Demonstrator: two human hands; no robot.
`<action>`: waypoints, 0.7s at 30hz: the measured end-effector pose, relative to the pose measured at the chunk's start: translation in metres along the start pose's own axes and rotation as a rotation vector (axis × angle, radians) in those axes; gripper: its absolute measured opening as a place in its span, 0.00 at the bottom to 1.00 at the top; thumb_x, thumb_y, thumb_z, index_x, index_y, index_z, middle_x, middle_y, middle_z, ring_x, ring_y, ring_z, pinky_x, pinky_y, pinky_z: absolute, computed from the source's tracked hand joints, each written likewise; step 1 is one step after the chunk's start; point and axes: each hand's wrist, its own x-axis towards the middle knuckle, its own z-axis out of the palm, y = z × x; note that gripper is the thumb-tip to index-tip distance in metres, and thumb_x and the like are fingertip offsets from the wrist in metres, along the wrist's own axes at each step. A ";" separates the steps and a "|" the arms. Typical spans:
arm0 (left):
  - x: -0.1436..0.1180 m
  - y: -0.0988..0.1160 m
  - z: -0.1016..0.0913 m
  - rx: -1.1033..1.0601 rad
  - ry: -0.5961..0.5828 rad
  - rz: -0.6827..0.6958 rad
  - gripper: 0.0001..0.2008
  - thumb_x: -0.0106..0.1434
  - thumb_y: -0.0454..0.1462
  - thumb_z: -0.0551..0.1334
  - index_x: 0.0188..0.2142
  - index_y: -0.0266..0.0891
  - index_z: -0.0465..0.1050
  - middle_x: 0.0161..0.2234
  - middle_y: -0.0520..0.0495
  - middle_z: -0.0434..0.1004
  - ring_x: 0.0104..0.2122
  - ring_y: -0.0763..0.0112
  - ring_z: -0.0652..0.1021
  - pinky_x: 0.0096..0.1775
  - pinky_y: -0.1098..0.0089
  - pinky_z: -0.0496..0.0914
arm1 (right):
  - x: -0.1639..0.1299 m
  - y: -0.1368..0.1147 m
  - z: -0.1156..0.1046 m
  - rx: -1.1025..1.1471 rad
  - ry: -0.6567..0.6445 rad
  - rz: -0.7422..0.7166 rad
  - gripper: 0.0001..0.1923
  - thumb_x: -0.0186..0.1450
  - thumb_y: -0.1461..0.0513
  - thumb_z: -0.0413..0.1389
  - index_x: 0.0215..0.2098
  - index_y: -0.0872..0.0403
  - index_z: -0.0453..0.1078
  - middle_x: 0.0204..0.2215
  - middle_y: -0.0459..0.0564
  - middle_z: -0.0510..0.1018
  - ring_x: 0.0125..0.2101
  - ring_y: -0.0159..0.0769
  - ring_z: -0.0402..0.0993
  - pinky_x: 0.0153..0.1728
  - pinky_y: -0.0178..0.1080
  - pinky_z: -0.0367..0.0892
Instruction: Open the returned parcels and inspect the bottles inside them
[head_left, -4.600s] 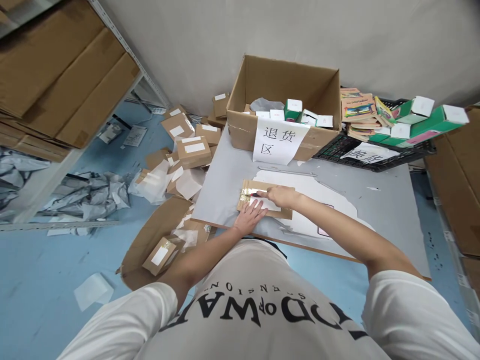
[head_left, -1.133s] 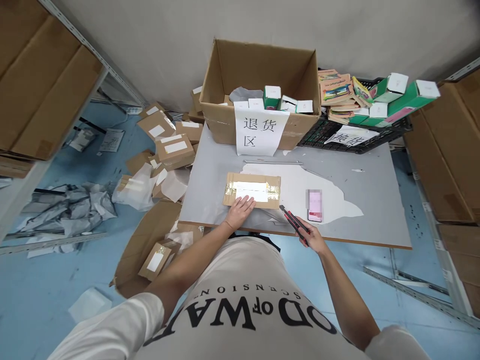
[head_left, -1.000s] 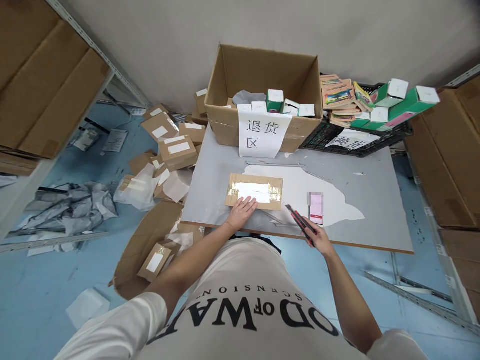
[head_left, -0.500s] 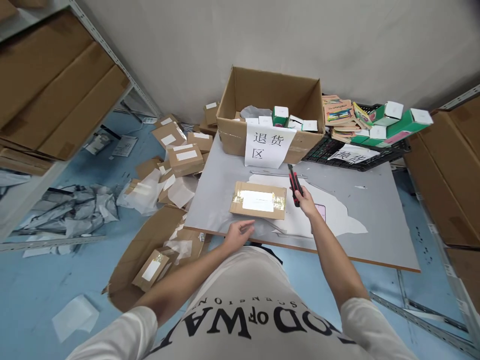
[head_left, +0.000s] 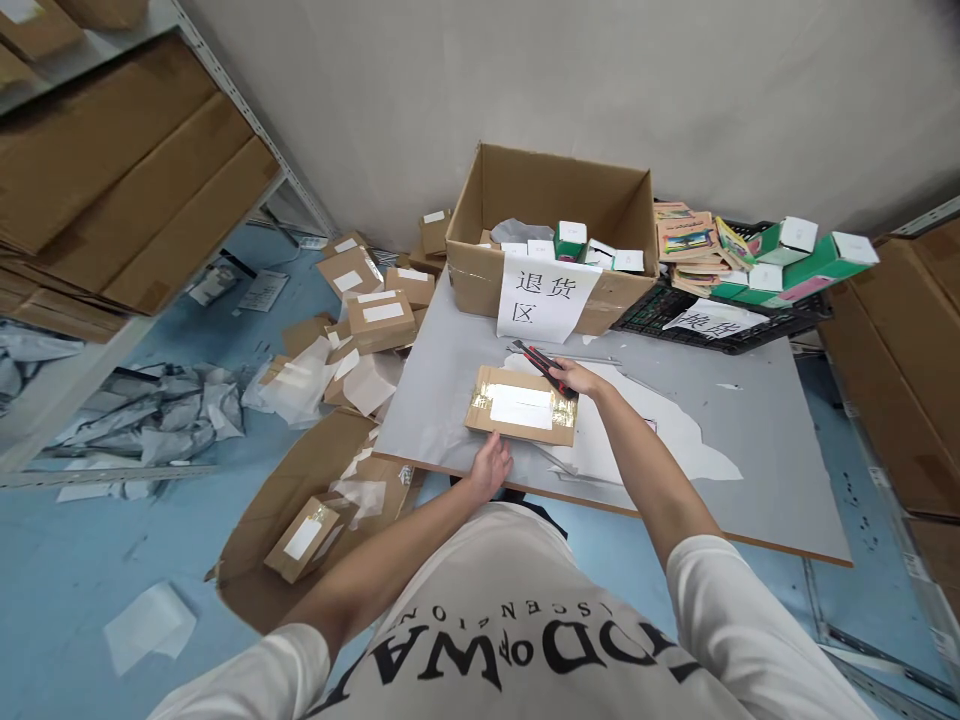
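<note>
My right hand (head_left: 579,378) grips the red-black utility knife (head_left: 545,366) at twelve o'clock of the flat taped cardboard parcel (head_left: 522,405), probably light and stiff; my open left hand (head_left: 491,466) steadies its six-o'clock edge.

Grey bench (head_left: 757,440) and its load

A taped parcel (head_left: 521,406) lay between the hands; beyond them stood an open carton (head_left: 551,250) with a paper sign (head_left: 546,296), and a black crate (head_left: 742,318) sat right of it.
</note>
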 end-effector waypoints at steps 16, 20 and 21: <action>0.055 0.083 -0.014 0.116 -0.160 0.164 0.34 0.64 0.60 0.44 0.64 0.49 0.55 0.64 0.53 0.57 0.65 0.59 0.55 0.64 0.57 0.47 | -0.108 0.032 0.069 0.636 0.301 -0.021 0.21 0.56 0.47 0.61 0.41 0.48 0.65 0.34 0.45 0.76 0.30 0.32 0.73 0.31 0.36 0.70; 0.079 0.099 -0.021 0.231 -0.283 0.171 0.40 0.61 0.64 0.41 0.62 0.44 0.61 0.61 0.49 0.62 0.63 0.54 0.58 0.63 0.57 0.51 | -0.123 0.053 0.113 0.644 0.387 -0.088 0.21 0.57 0.45 0.59 0.43 0.46 0.63 0.38 0.47 0.76 0.36 0.36 0.74 0.35 0.40 0.72; 0.083 0.099 -0.023 0.249 -0.307 0.169 0.41 0.60 0.65 0.40 0.61 0.43 0.61 0.61 0.48 0.63 0.63 0.53 0.59 0.63 0.57 0.52 | -0.125 0.058 0.122 0.622 0.403 -0.092 0.21 0.58 0.45 0.57 0.43 0.47 0.63 0.39 0.48 0.76 0.37 0.37 0.74 0.35 0.39 0.72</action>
